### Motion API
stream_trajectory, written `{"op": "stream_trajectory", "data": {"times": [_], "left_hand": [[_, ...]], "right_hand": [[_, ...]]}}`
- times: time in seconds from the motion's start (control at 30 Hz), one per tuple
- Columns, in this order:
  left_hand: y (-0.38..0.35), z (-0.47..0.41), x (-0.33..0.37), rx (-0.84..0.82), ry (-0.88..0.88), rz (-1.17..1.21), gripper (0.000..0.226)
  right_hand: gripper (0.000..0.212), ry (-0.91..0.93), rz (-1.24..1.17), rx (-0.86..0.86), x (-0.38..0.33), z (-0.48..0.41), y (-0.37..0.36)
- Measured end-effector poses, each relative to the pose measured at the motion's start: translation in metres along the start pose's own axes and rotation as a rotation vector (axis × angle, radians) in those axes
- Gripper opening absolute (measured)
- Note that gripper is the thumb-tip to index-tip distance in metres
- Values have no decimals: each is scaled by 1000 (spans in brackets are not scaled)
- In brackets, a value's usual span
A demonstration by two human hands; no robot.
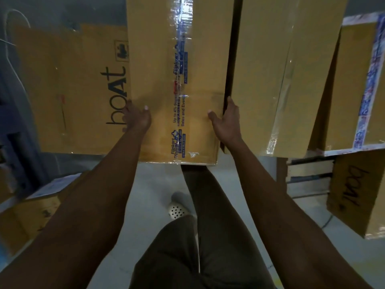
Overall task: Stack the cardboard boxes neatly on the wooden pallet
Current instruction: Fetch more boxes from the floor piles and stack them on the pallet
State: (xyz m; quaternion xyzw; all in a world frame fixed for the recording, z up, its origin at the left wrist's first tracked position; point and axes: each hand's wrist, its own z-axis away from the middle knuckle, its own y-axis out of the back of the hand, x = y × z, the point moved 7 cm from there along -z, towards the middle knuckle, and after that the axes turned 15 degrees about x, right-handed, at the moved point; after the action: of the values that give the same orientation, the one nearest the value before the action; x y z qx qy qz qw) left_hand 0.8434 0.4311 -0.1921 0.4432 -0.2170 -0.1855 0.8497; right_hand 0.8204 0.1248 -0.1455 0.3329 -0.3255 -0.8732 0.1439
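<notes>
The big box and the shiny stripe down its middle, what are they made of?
The box looks like brown cardboard, matte, with folded edges. The stripe looks like clear plastic packing tape with blue print; it glints and wrinkles.

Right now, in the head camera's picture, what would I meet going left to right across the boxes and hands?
boAt-printed box → left hand → Flipkart-taped box → right hand → clear-taped box → blue-and-white-taped box
</notes>
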Motion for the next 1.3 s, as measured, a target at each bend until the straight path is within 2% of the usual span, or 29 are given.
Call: {"op": "stream_trajectory", "data": {"times": [0.1, 0.17, 0.23, 0.3, 0.4, 0.47, 0.57, 0.63, 0.7, 0.77, 0.87, 0.9, 0.97, 1.07, 1.23, 1.3], "left_hand": [[5, -5, 8, -12, -44, 149, 59], [9, 3, 19, -78, 30, 262, 57], [22, 14, 30, -83, 131, 365, 66], [44, 18, 34, -12, 179, 400, 71], [100, 35, 44, 116, 114, 285, 56], [148, 52, 51, 270, 72, 143, 65], [219, 82, 53, 467, 13, 31, 72], [255, 101, 50, 526, -75, -4, 74], [287, 121, 46, 587, -177, -24, 71], [312, 145, 44, 617, -302, -43, 65], [337, 190, 33, 642, -531, -94, 58], [342, 209, 28, 648, -616, -113, 57], [347, 248, 18, 647, -790, -147, 56], [344, 306, -10, 632, -970, -215, 62], [329, 410, -50, 548, -1147, -217, 58], [320, 447, -65, 492, -1211, -213, 53]], "right_hand": [[93, -94, -75, -28, -4, -5, -6], [95, -212, -165, 9, -8, -7, -7], [89, -292, -236, 100, -19, 0, -2], [78, -261, -192, 204, -34, 11, 11], [49, -227, -111, 315, -57, 42, 41], [36, -236, -108, 352, -68, 77, 66], [27, -237, -154, 351, -77, 144, 94], [26, -236, -199, 304, -74, 194, 99], [34, -274, -221, 258, -60, 246, 96], [35, -420, -372, 161, -35, 297, 80], [32, -708, -751, -215, -10, 381, 35], [33, -752, -797, -326, -9, 412, 25], [34, -781, -819, -439, -3, 467, 11], [36, -860, -902, -474, 15, 536, 4], [12, -920, -1018, -386, 63, 608, 24], [11, -941, -1041, -363, 85, 626, 23]]}}
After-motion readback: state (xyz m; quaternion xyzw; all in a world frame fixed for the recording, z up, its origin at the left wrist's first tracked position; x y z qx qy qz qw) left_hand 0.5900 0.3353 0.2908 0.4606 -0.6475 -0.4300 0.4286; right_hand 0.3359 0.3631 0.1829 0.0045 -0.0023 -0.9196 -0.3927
